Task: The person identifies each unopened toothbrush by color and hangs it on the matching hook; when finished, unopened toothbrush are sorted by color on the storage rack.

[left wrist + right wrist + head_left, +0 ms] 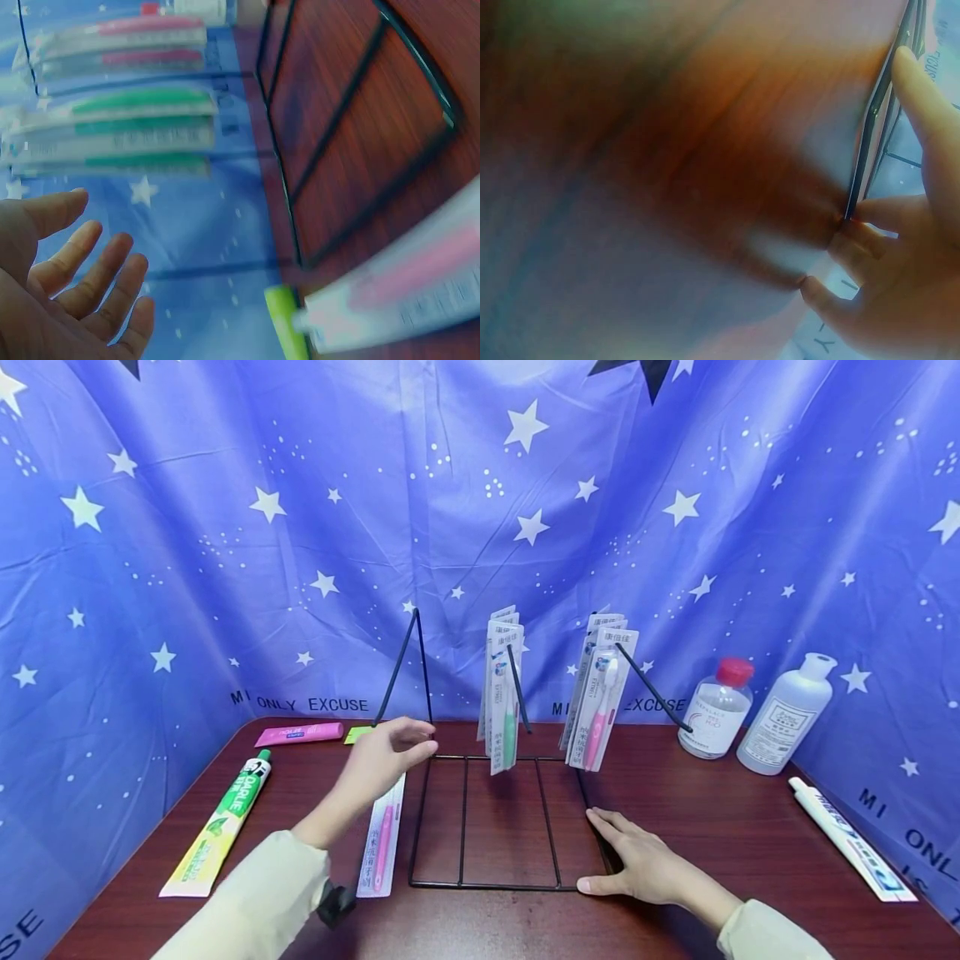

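A black wire display rack (495, 887) stands on the table. Packaged green toothbrushes (507, 718) hang from its middle hook, and packaged pink toothbrushes (602, 714) from the right one. No package hangs on the left hook. Holding nothing, my left hand (386, 760) is raised near that left hook, fingers loosely bent and apart in the left wrist view. Below it, left of the rack base, lies a packaged pink toothbrush (382, 852), its upper end hidden by the hand. My right hand (645, 860) rests spread at the rack's right front corner, its thumb touching the wire (870, 112).
A yellow-green toothpaste tube (221, 827), a pink tube (303, 734) and a lime-green item (357, 735) lie at left. At right stand a red-capped bottle (716, 710) and a white bottle (786, 718), with a white toothpaste tube (851, 839) in front. A star-print curtain (465, 543) hangs behind.
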A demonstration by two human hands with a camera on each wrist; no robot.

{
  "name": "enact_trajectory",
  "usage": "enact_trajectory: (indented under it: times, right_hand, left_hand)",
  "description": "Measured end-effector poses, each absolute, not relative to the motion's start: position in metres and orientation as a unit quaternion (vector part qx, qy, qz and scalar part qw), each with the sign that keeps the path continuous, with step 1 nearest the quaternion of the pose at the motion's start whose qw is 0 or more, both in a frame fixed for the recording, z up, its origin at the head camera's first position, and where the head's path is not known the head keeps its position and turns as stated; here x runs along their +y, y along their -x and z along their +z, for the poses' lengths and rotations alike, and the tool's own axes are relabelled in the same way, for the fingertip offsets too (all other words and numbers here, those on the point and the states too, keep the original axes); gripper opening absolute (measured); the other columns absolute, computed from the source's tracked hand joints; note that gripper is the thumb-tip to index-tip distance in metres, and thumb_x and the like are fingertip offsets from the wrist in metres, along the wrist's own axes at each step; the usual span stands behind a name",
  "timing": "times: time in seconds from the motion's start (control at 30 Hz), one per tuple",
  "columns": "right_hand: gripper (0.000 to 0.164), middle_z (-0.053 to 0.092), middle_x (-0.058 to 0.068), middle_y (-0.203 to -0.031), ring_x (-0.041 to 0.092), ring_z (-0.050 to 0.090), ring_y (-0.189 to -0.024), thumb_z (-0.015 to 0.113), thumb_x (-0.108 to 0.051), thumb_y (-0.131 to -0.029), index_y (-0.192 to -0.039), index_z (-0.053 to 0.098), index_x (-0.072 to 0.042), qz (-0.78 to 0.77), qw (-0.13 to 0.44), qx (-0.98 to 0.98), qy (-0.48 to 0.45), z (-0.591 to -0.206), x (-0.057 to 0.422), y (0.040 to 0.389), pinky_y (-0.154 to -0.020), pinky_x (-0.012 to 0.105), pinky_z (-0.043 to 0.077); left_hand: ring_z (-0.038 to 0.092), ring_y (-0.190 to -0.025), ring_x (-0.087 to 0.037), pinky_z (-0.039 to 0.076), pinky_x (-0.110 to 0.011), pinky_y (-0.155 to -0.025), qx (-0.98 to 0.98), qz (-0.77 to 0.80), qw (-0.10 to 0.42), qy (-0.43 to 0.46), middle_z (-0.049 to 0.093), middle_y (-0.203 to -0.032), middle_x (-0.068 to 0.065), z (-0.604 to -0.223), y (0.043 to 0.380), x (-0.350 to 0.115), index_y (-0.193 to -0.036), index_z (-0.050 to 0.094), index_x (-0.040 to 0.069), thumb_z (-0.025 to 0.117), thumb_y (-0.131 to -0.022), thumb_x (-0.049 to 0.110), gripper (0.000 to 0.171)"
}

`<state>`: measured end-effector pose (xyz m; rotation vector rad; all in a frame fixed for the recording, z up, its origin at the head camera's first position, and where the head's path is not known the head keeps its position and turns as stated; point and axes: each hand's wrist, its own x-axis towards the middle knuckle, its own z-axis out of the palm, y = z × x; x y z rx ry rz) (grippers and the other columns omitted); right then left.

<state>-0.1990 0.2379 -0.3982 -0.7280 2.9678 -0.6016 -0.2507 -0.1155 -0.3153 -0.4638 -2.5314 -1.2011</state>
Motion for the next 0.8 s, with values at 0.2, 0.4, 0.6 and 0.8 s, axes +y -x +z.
enact_trajectory:
  times: [0.2, 0.4, 0.6, 0.8]
  right_hand:
    - [0.096, 0.039, 0.018, -0.135, 0.036, 0.037, -0.122, 0.064, -0.061, -0.070, -0.136, 0.037, 0.004, -0.190, 0.009, 0.953, 0.234, -0.398, 0.238, 0.199, -0.090, 0.056, 0.035]
    - [0.096, 0.038, 0.019, -0.136, 0.037, 0.036, -0.123, 0.064, -0.061, -0.071, -0.136, 0.036, 0.004, -0.192, 0.013, 0.954, 0.232, -0.397, 0.237, 0.198, -0.090, 0.057, 0.034]
    - [0.095, 0.038, 0.018, -0.136, 0.037, 0.035, -0.123, 0.064, -0.060, -0.071, -0.136, 0.036, 0.004, -0.197, 0.019, 0.954, 0.228, -0.396, 0.237, 0.198, -0.090, 0.058, 0.034]
    - [0.095, 0.038, 0.019, -0.136, 0.038, 0.036, -0.122, 0.065, -0.059, -0.071, -0.136, 0.035, 0.004, -0.199, 0.018, 0.953, 0.229, -0.396, 0.237, 0.198, -0.090, 0.058, 0.034]
  left_hand:
    - [0.060, -0.098, -0.021, 0.045, -0.039, -0.083, -0.908, -0.386, 0.125, 0.105, 0.066, -0.104, -0.005, -0.328, 0.246, -0.152, -0.106, 0.067, 0.011, 0.066, -0.082, 0.029, 0.031]
    - [0.053, -0.108, -0.031, 0.042, -0.045, -0.086, -0.920, -0.376, 0.092, 0.057, 0.061, -0.114, -0.013, -0.349, 0.242, -0.174, -0.112, 0.064, 0.008, 0.064, -0.083, 0.038, 0.042]
    - [0.051, -0.109, -0.035, 0.040, -0.048, -0.088, -0.925, -0.376, 0.039, 0.022, 0.058, -0.115, -0.020, -0.375, 0.243, -0.187, -0.116, 0.060, 0.001, 0.064, -0.082, 0.040, 0.052]
    - [0.055, -0.099, -0.032, 0.044, -0.046, -0.083, -0.941, -0.339, -0.004, 0.009, 0.060, -0.108, -0.023, -0.392, 0.248, -0.187, -0.112, 0.059, -0.007, 0.066, -0.077, 0.046, 0.064]
